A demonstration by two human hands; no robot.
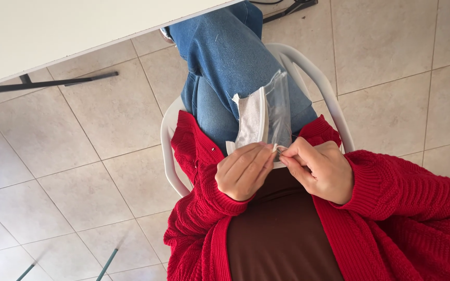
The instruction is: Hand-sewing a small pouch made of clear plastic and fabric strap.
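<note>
Two hands are shown over the lap: left hand (243, 171) and right hand (316, 169) are pinched on a clear packet's (266, 117) near edge, opening under way.

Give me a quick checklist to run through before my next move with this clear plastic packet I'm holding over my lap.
1. Left hand grips the packet's near edge: ok.
2. Right hand pinches the same edge beside it: ok.
3. Clear plastic packet stands upright above the jeans: ok.
4. White piece lies inside the packet: ok.
5. Packet edge already opened: cannot tell, the fingers hide it.
6. Packet apart from the white table: ok.
</note>
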